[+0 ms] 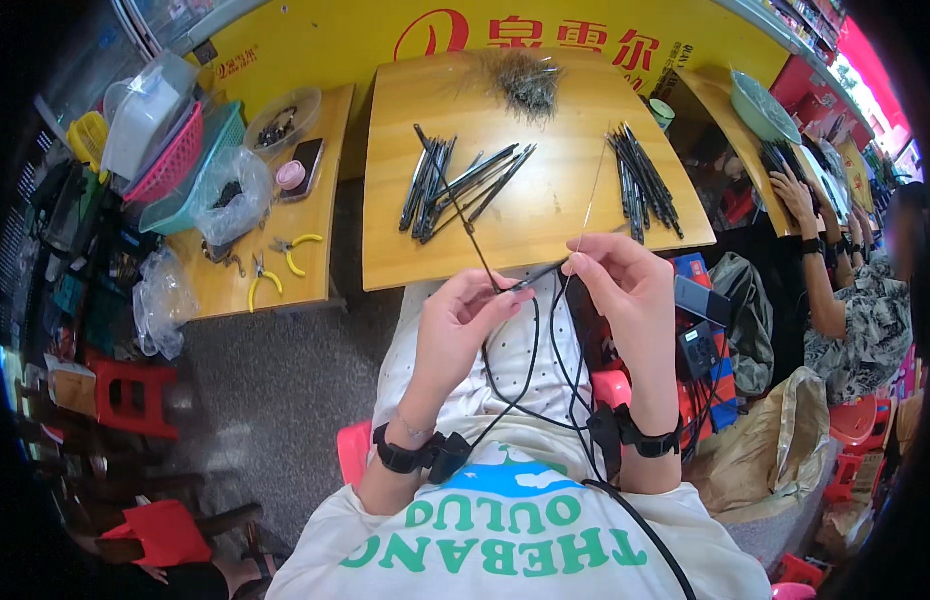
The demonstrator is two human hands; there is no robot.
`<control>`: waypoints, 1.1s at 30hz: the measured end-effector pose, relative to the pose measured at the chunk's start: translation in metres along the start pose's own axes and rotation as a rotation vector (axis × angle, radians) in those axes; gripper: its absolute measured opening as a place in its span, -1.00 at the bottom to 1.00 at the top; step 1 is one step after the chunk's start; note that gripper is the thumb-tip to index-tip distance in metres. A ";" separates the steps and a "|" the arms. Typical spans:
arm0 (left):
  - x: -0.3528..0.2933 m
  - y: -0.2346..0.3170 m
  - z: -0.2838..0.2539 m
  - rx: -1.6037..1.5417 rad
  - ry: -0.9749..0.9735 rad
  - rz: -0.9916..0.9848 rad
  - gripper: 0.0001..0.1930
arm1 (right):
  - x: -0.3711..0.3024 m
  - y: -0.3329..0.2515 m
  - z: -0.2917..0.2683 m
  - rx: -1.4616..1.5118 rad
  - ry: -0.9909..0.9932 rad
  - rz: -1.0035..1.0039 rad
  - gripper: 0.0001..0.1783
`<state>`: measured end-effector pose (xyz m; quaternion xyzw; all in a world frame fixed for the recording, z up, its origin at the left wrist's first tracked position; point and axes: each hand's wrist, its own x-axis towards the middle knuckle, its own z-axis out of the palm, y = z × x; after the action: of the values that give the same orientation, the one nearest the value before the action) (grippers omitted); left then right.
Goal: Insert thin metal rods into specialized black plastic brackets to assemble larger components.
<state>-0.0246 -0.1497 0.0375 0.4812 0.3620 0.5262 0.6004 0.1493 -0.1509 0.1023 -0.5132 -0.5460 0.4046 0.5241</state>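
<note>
In front of my lap, my left hand is closed in a pinch on a slim black stick that slants up to my right fingertips. A long thin dark rod also runs from my left fingers up over the table. My right hand pinches a fine wire, which rises over the table edge, close to the stick's far end. Whether the wire enters the stick is too small to tell. On the wooden table lie a left pile of black sticks and a right pile of black sticks.
A tangled heap of fine wires sits at the table's back. On the left side table are yellow-handled pliers, a phone, a plastic bag and stacked baskets. Cables hang before my lap. A co-worker's hand shows at right.
</note>
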 end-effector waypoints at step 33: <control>-0.003 0.008 0.000 0.232 0.247 0.230 -0.57 | -0.018 -0.014 0.002 0.305 -0.096 -0.106 -0.84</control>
<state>-0.0275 -0.1524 0.0447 0.5172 0.4337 0.6012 0.4277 0.1436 -0.1708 0.1128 -0.3781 -0.5289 0.4787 0.5900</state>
